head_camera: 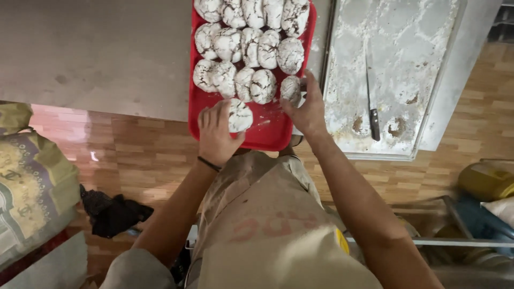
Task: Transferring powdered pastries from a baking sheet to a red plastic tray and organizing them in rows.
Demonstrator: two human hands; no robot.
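Beige cloth, the person's apron [267, 214], fills the nearest part of the view, with wood-patterned floor [144, 155] to either side and a dark crumpled rag [112, 214] lying at the left. Just beyond it, the left hand [217, 131] cups a sugar-dusted crinkle cookie [240, 115], fingers curled round its near edge, over the bare front strip of the red tray [267, 134]. The right hand [308, 109] lies at the tray's right rim, its fingertips pinching a second cookie [290, 88] at the end of the nearest row.

To do this well, I judge, each cookie wants a light grip at its sides, since the powdery coating smears and the cracked crust could break under pressure. Setting each one down close against its neighbour, as the rows of cookies [249, 48] farther up lie, would keep the lines even. The tray overhangs the near edge of the grey desk [96, 53], so pressing down on its front looks unwise.

Farther right sits a flour-dusted metal baking sheet [393, 53] with dark burnt marks and a knife [372, 101] lying along it.
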